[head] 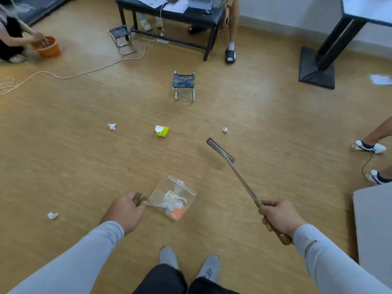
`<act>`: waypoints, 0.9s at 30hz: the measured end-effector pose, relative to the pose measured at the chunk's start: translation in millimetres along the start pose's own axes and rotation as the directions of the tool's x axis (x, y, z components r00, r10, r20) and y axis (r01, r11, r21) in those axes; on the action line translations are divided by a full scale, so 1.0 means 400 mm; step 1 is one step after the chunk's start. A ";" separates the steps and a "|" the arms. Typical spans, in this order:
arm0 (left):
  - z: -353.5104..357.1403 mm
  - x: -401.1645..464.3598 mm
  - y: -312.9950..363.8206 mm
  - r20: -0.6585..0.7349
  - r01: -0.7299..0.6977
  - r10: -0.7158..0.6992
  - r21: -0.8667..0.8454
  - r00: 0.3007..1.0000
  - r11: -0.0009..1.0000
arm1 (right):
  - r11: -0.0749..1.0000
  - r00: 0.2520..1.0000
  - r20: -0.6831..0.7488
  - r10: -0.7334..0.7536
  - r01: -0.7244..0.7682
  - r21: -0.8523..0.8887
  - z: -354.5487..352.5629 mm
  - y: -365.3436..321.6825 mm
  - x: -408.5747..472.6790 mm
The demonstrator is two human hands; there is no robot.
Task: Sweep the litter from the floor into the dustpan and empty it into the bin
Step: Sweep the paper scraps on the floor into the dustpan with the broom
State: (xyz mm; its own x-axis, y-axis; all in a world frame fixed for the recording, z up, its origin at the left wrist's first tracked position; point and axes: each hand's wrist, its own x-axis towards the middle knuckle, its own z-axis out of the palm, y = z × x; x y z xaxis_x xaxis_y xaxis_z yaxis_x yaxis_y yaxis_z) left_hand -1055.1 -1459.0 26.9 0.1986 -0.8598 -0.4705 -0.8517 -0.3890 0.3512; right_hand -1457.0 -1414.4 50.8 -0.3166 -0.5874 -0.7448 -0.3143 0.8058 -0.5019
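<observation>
The left hand (125,211) grips the litter-filled dustpan (172,198). Right of the dustpan, the right hand (280,217) clasps the broom (235,172). A yellow packet (162,131) lies beyond it.

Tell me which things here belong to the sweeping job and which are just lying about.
For the job: broom in right hand; dustpan in left hand; yellow packet; paper scraps.

Lying about: folding stool; cable; bench; orange bucket.
</observation>
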 end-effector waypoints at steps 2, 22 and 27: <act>-0.005 0.022 0.002 0.004 -0.004 0.004 0.007 1.000 1.000 | 1.000 1.000 0.020 0.010 -0.010 -0.029 0.017 -0.017 0.033; 0.064 0.232 -0.256 0.202 0.146 -0.143 0.003 0.969 0.989 | 0.990 0.978 0.186 0.096 -0.074 -0.124 0.557 -0.168 0.240; 0.066 0.235 -0.287 0.168 0.154 -0.153 0.010 0.974 0.988 | 0.977 0.939 0.306 0.153 -0.098 -0.188 0.607 -0.133 0.202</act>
State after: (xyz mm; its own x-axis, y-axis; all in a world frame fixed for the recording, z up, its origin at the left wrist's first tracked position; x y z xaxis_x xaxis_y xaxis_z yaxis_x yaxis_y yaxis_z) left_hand -951.5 -1486.3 -79.1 0.2420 -0.7219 -0.6483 -0.8157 -0.5132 0.2670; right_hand -1248.5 -1486.6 -89.3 -0.0713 -0.4054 -0.9113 -0.4440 0.8310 -0.3350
